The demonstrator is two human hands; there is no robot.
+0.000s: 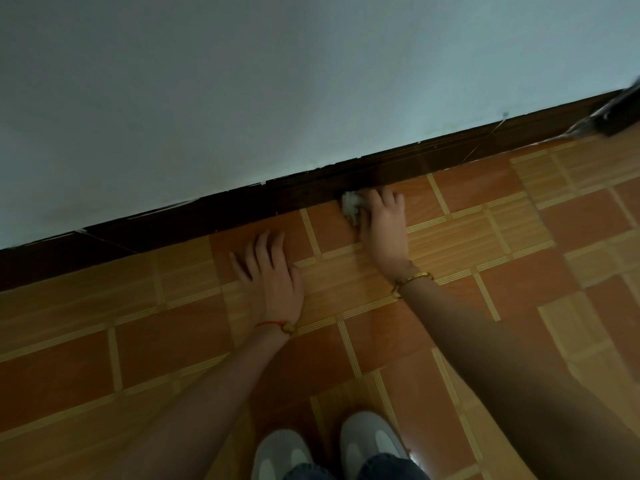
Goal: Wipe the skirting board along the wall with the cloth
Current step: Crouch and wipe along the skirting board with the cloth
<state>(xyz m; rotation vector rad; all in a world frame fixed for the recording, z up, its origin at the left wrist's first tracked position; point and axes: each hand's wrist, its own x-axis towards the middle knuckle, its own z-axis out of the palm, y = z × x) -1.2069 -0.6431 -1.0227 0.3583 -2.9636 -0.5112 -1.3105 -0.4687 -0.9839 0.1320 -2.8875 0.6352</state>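
The cloth (351, 206), a small white crumpled wad, sits at the foot of the dark brown skirting board (346, 181), touching it where the board meets the floor (485, 265). My right hand (384, 225) holds it: my fingers are curled over the wad, pressing it against the board, and the cloth bulges out at the hand's ten o'clock side. A gold bangle (412, 279) circles that wrist.

My left hand (272, 271) lies at about eight o'clock from the cloth, well apart from it, flat on the floor with fingers straight and spread wide, holding nothing, the fingertips pointing towards the board but short of it. A red string bracelet (275, 325) is on that wrist.

The skirting board runs from nine o'clock up to two o'clock beneath a pale wall (277, 81). The floor is orange and tan patterned tile. My two grey-white shoes (329, 445) stand at six o'clock.
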